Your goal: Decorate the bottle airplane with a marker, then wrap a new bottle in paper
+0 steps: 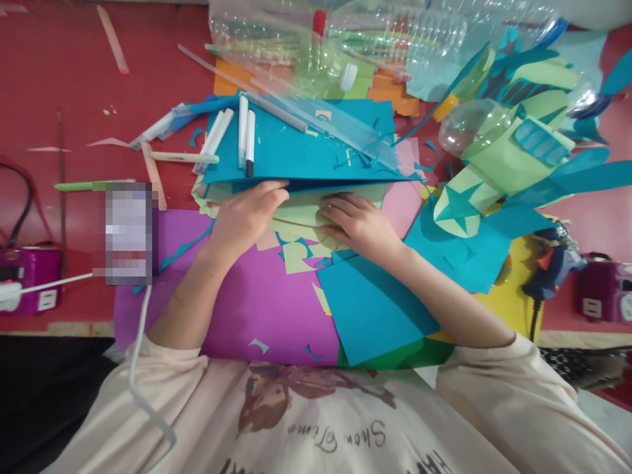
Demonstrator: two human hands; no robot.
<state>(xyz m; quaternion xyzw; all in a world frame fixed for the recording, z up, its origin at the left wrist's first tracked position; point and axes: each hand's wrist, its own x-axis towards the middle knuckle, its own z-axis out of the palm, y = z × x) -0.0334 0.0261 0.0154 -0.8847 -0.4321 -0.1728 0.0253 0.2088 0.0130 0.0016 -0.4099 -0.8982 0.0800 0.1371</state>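
My left hand (244,220) lifts the near edge of a large teal paper sheet (301,148), thumb under it and fingers curled on the edge. My right hand (358,224) lies on a pale green paper sheet (306,214) beneath that teal sheet, fingers bent and pressed on it. Several white markers (244,135) rest on top of the teal sheet. Under both hands spreads a purple sheet (257,303) strewn with paper scraps. A smaller teal sheet (375,303) lies under my right forearm.
Clear plastic bottles (345,39) and a clear ruler (296,108) lie at the far side. A green and teal paper model (513,158) sits at the right. A glue gun (548,263) rests at the right edge, purple power boxes (29,276) stand at both sides.
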